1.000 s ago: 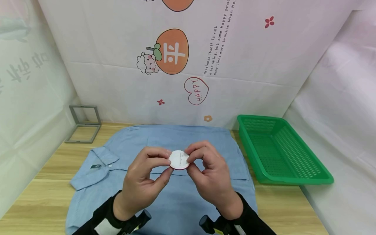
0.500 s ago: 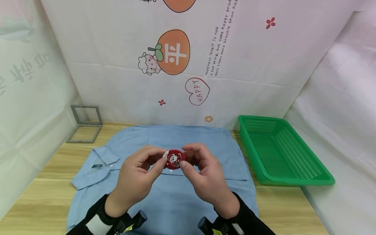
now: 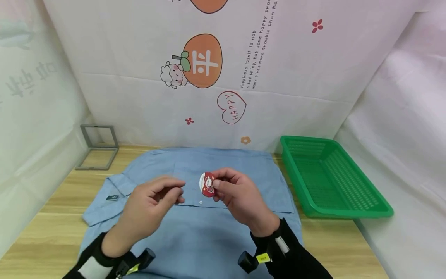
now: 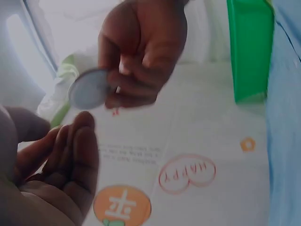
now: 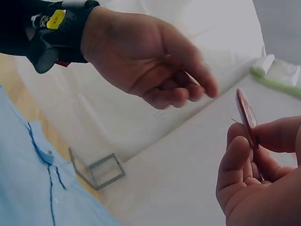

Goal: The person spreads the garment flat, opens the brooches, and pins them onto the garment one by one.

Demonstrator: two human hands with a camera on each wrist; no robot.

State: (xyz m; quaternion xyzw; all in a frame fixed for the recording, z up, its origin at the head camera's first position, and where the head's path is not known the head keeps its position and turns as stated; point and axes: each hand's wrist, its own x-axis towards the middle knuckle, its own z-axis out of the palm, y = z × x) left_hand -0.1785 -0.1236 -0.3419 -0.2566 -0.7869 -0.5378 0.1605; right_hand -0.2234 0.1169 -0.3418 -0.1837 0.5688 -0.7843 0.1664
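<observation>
A round red pin badge (image 3: 208, 185) with a cartoon figure on its front is pinched between the thumb and fingers of my right hand (image 3: 244, 197). In the left wrist view the badge's pale back (image 4: 87, 90) faces the camera. A thin pin sticks out behind the badge (image 5: 246, 115) in the right wrist view. My left hand (image 3: 146, 209) is apart from the badge, to its left, with fingers loosely bent and nothing held. Under both hands a light blue shirt (image 3: 209, 232) lies spread out, its collar toward the left.
To the right stands a green plastic basket (image 3: 334, 178) with perforated walls. A grey folding frame (image 3: 99, 147) stands at the back left of the wooden table (image 3: 45, 228). Printed white cloth (image 3: 278, 116) hangs behind and at the sides.
Both hands held the badge, white back showing, a second ago. It was then turned to its red front. My left hand has let go and moved left; the right keeps hold.
</observation>
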